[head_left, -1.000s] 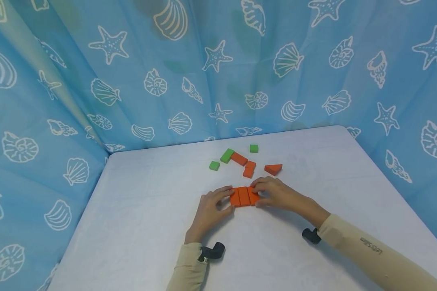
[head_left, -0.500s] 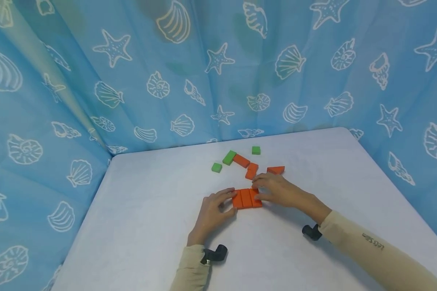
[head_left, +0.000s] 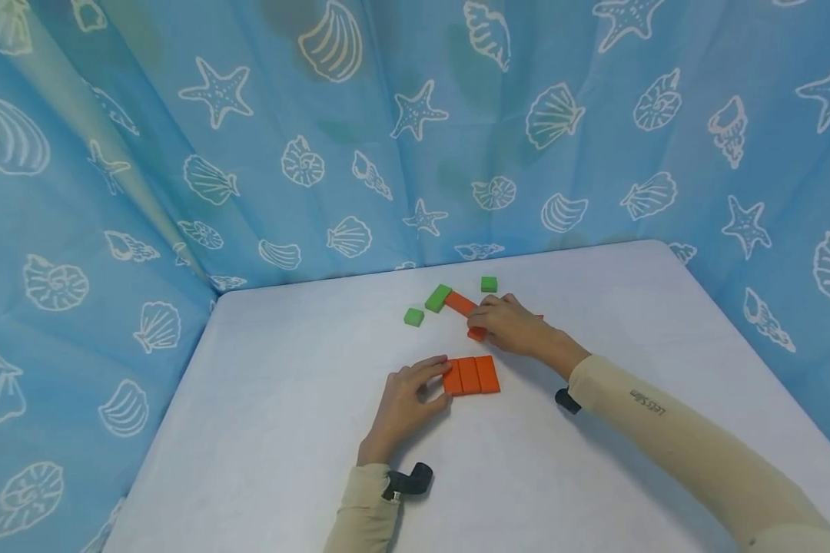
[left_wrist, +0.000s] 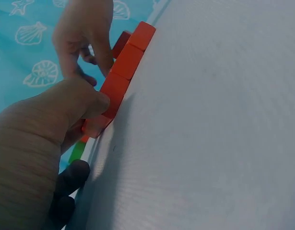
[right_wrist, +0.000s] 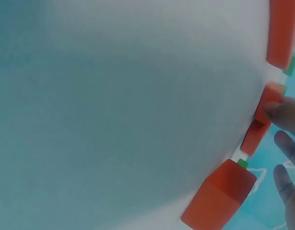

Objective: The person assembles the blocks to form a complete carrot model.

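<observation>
Three flat orange blocks (head_left: 470,376) lie side by side in a row on the white table. My left hand (head_left: 401,403) holds the row's left end between thumb and fingers; in the left wrist view its thumb (left_wrist: 94,103) lies against an orange block (left_wrist: 116,88). Farther back, my right hand (head_left: 508,326) is over the small orange blocks (head_left: 477,334), covering most of them. In the right wrist view one of its digits touches a small orange block (right_wrist: 268,99), while other fingers (right_wrist: 284,179) stand apart from it. Any contact behind the block is hidden.
A longer orange block (head_left: 459,302) touches a green block (head_left: 439,297). Two small green blocks, one on the left (head_left: 413,316) and one at the back (head_left: 489,284), lie nearby. An orange wedge (right_wrist: 219,196) sits right of the small blocks. A blue shell-patterned curtain (head_left: 415,153) hangs behind the table.
My right hand has left the row's right end and moved back to the small orange blocks. My left hand stays at the row's left end.
</observation>
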Demonstrator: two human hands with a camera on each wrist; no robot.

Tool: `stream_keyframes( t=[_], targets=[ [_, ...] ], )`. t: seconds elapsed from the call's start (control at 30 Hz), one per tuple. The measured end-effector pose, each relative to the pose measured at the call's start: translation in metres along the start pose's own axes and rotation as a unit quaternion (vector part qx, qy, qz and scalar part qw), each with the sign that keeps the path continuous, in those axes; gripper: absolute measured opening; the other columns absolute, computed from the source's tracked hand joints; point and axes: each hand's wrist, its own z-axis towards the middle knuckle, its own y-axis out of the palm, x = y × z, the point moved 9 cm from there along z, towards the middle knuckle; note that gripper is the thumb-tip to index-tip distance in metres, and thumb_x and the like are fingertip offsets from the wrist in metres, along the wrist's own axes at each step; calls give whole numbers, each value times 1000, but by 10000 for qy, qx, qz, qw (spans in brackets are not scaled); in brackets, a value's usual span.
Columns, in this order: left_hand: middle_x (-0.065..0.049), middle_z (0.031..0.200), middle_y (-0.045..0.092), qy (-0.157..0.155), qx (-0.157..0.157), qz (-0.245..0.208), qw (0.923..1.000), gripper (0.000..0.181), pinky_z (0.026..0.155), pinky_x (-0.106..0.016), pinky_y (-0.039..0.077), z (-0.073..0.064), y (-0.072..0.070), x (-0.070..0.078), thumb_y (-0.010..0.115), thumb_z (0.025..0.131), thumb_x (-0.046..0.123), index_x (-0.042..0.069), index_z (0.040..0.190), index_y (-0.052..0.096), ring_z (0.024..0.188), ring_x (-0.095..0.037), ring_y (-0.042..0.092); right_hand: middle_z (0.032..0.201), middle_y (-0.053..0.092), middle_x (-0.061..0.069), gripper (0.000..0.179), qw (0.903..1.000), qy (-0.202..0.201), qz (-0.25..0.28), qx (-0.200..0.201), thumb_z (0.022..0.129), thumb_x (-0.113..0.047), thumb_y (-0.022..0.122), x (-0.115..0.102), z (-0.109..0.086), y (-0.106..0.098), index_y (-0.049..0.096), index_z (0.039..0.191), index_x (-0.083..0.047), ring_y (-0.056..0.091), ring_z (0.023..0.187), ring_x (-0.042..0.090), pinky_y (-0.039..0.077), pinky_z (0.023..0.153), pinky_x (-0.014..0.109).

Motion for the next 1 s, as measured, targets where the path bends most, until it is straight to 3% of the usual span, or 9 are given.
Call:
stream_keyframes(
  t=[0.23, 0.47, 0.67, 0.87, 1.0],
  targets=[
    [15, 142, 55, -221, -176, 1, 9996, 46, 92, -40, 39, 6, 3, -8, 71, 90, 31, 28, 136, 65, 96, -9, 55, 111, 71, 2, 27, 9996, 217, -96, -153, 84, -15, 80, 7, 1, 3, 73, 110, -13, 54, 110, 25, 40, 93, 47],
    [14, 142, 55, -158, -93, 15, 9998, 46, 88, -39, 39, 0, 4, -3, 71, 91, 31, 28, 136, 64, 92, -8, 53, 109, 70, 2, 25, 9983, 550, 96, 136, 84, -25, 81, 10, -19, -11, 74, 106, -16, 54, 107, 24, 40, 87, 44],
    [16, 141, 56, -208, -100, -20, 9997, 46, 84, -37, 38, -14, 5, -2, 71, 90, 30, 28, 136, 64, 87, -7, 50, 98, 69, -3, 24, 9979, 347, 321, 449, 82, -24, 82, -5, -37, -19, 75, 104, -16, 55, 101, 20, 40, 83, 41],
    [16, 141, 56, -42, 0, 30, 10000, 46, 83, -37, 38, -5, 2, 0, 70, 90, 31, 28, 136, 65, 86, -8, 49, 98, 68, -6, 24, 9971, 251, 425, 582, 81, -23, 84, -19, -43, -31, 75, 102, -18, 55, 100, 18, 40, 86, 41],
    [15, 141, 56, -92, -38, -27, 9999, 45, 85, -37, 38, 0, 2, -1, 69, 91, 31, 28, 135, 65, 88, -8, 49, 101, 68, -5, 23, 9971, 91, 525, 538, 82, -23, 83, -32, -45, -36, 75, 103, -17, 55, 102, 18, 41, 89, 42]
  ],
)
